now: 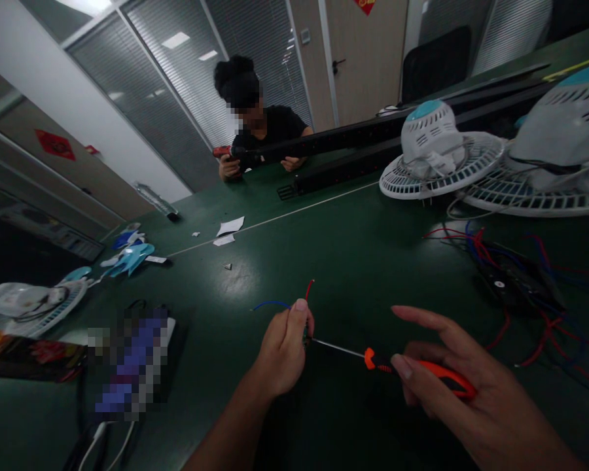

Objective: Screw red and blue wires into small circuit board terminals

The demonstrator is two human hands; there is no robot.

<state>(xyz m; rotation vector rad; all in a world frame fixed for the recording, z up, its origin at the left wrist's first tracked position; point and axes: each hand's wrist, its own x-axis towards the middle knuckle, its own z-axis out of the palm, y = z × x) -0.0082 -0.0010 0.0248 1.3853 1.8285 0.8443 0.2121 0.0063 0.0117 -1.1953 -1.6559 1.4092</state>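
Observation:
My left hand (285, 347) is closed around a small green part (305, 333), perhaps a circuit board, mostly hidden by the fingers. A blue wire (271, 303) and a red wire (309, 289) stick out above the fist. In my right hand (451, 379) is a screwdriver (373, 359) with an orange and black handle, held with the thumb on the handle and the index finger stretched away. Its thin metal shaft points left, and the tip meets the green part at my left hand.
White fans (434, 154) lie face down at the right. Below them sit dark parts (515, 281) with red and blue wires. Paper scraps (230, 226), a clear bottle (157, 201) and light-blue pieces (132, 260) are to the left. Across the green table (343, 248), a person (265, 124) holds a red tool beside long black bars.

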